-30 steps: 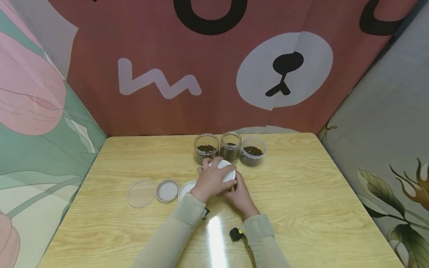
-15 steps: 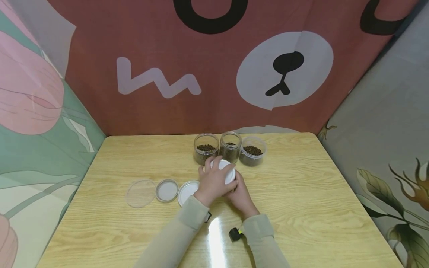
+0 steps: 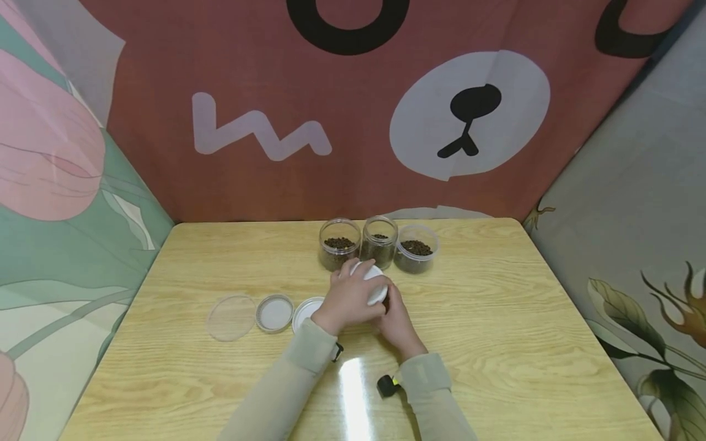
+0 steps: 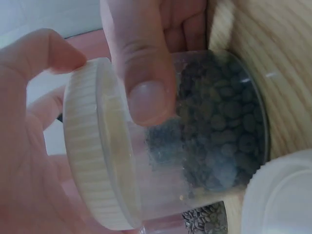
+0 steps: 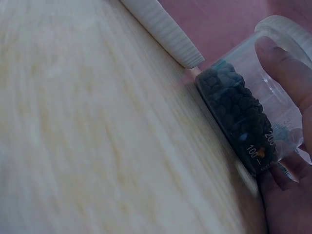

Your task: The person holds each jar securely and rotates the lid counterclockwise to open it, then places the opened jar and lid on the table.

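Note:
In the head view, my left hand (image 3: 349, 300) holds a white lid (image 3: 377, 293) from above, fingers curled over its edge. The left wrist view has that ribbed lid (image 4: 90, 141) at the mouth of a clear plastic jar (image 4: 214, 122), though I cannot tell whether it sits fully down. Dark brown pellets (image 5: 234, 102) fill the jar's lower part. Around the jar's side curls my right hand (image 3: 398, 324), with its thumb (image 5: 282, 68) along the wall. The jar's base is at the wooden table top. In the head view both hands mostly hide the jar.
Behind the hands stand three uncovered clear containers with dark pellets: a left jar (image 3: 333, 257), a middle jar (image 3: 378, 251) and a right tub (image 3: 413, 263). To the left lie a clear disc (image 3: 231, 318), a grey-rimmed lid (image 3: 274, 313) and a white lid (image 3: 304, 312).
My left hand has shifted and turned slightly on the white lid, first rightward, then back left. The lid looks a little more tilted. My right hand and the other containers stay put.

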Motion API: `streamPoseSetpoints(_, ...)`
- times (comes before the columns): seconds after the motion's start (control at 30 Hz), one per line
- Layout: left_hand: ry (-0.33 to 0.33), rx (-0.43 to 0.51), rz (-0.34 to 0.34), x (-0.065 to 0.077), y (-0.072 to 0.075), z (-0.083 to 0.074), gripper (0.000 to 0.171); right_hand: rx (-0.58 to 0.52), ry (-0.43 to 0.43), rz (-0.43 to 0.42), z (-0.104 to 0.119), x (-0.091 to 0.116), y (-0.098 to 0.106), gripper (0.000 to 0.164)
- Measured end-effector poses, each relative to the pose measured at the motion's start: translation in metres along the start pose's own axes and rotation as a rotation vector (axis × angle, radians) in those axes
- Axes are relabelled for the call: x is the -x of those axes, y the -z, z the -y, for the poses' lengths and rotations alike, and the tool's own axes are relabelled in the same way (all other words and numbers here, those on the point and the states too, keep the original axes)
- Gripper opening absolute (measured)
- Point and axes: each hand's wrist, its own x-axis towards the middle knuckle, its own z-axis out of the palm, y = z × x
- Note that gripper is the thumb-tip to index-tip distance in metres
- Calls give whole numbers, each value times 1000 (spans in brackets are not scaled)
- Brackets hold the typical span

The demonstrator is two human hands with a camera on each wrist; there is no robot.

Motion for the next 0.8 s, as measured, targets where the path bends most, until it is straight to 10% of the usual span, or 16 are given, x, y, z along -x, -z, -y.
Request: streamPoseSetpoints(0.8, 218, -36, -128, -1, -8, -14, 49, -96, -20, -38, -36, -5, -4, 91)
